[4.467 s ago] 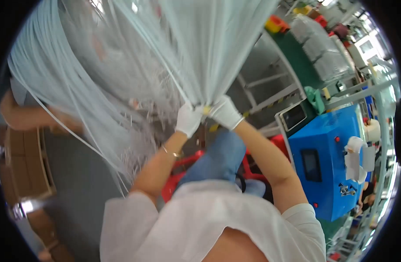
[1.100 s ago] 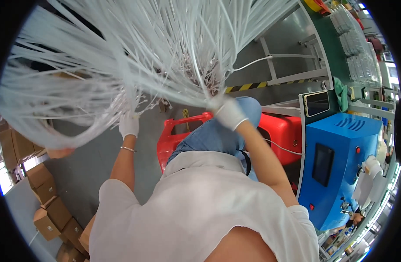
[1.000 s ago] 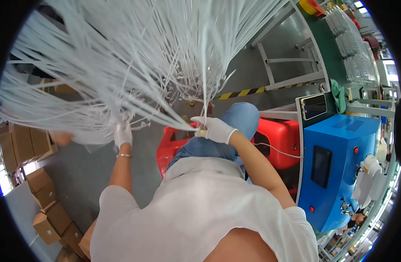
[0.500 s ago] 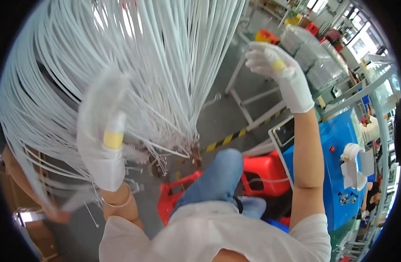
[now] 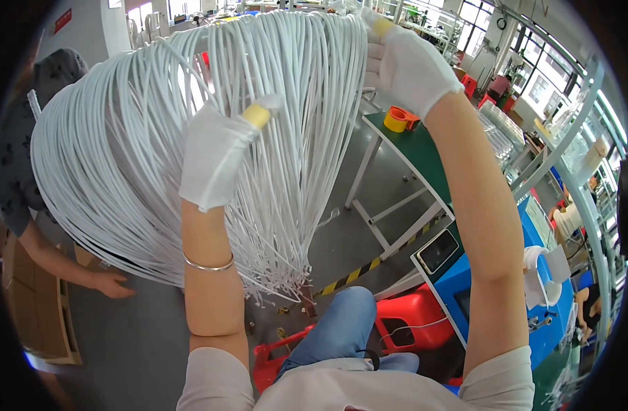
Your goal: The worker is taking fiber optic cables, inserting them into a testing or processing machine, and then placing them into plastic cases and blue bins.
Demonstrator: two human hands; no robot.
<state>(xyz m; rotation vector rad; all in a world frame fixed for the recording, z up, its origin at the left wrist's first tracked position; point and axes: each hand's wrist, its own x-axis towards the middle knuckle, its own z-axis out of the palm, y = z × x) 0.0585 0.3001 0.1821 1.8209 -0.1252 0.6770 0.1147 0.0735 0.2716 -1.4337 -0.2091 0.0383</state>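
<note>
Many slim white cables hang curtain-like ahead — the white-gloved left hand before them, white-gloved right hand at their upper right edge, both grips unclear — light, even handling should limit tangles.

We can't see most fingers of the left hand, tucked out of sight behind it, so no clue on its grip. Same for how the right hand meets the white cables. The co-worker gets cropped far left; the right forearm hides some blue machine.
</note>
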